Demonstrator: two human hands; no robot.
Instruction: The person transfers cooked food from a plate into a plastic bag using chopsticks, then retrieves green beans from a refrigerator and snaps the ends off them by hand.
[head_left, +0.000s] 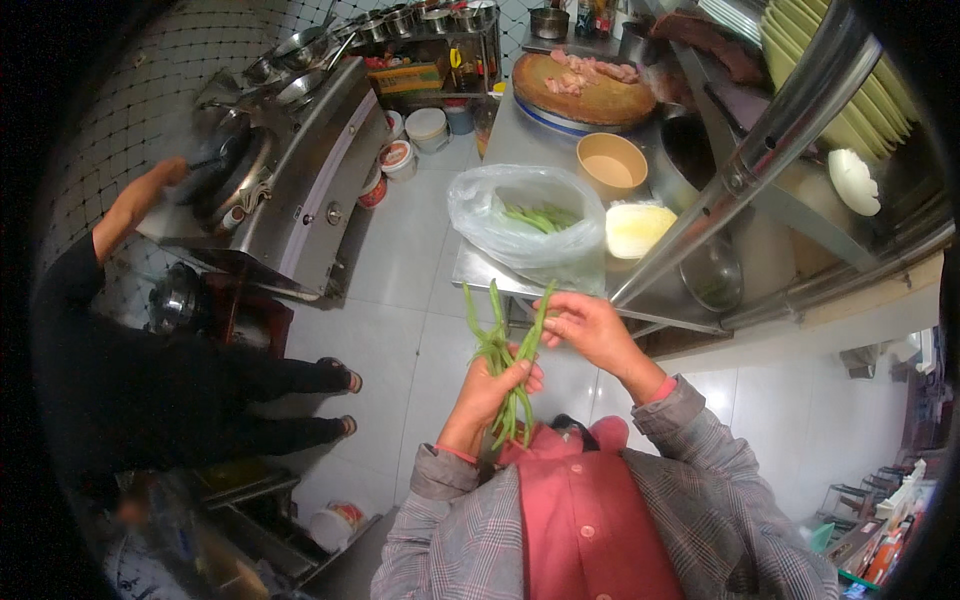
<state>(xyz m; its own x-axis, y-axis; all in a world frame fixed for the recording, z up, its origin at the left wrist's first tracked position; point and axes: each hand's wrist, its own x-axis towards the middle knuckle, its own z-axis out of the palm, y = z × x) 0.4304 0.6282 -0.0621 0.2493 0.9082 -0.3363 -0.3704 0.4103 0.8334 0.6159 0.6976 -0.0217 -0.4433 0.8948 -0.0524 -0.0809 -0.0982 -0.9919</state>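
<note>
My left hand (484, 394) is closed around a loose bunch of green beans (493, 352). Their tips fan out above the fist, and the lower ends hang below it. The fingers of my right hand (589, 330) are at the upper part of one bean on the bunch's right side and appear to pinch it. Just beyond my hands, a clear plastic bag (480, 217) stands with its mouth wide on a stainless steel table (480, 274). More green beans (544, 217) lie inside it.
On the table are a tan bowl (611, 165), a pale yellow-lined container (637, 229) and a round chopping board (525, 82) with raw meat (577, 71). A steel post (712, 195) rises at right. Left, a co-worker (142, 375) reaches to a wok (225, 161) on the stove (315, 187).
</note>
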